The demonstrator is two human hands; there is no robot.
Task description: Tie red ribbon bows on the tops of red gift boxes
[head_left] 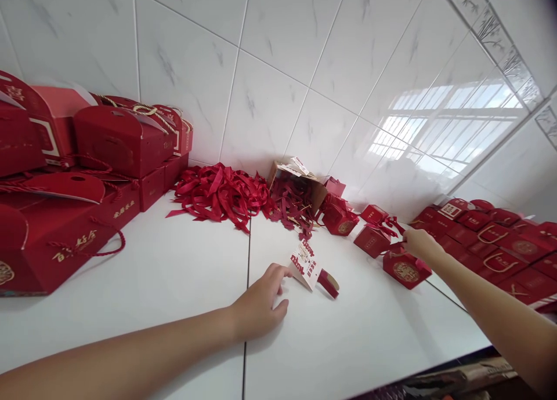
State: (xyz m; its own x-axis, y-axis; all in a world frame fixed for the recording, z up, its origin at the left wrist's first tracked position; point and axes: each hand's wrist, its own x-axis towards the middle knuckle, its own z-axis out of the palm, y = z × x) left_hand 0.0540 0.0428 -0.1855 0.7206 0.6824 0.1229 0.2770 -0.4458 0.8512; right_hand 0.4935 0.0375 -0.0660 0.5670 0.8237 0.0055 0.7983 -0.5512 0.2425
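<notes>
My left hand (261,304) rests low over the white table with its thumb and fingers apart, its fingertips beside a white card with red print (306,265). Right of that card lies a small dark red piece (328,284). Over at the right, my right hand (420,243) is closed at the top of a small red box with a gold emblem (405,271), by its ribbon. Just left of it stands another small red box with a ribbon (373,239). The right fingertips are partly hidden.
Large red gift boxes (108,139) are stacked at the left. A heap of red ribbons (221,191) and an open carton of dark red tags (321,197) lie along the tiled wall. Many small red boxes (496,237) fill the right side. The table's front edge (418,370) is at lower right.
</notes>
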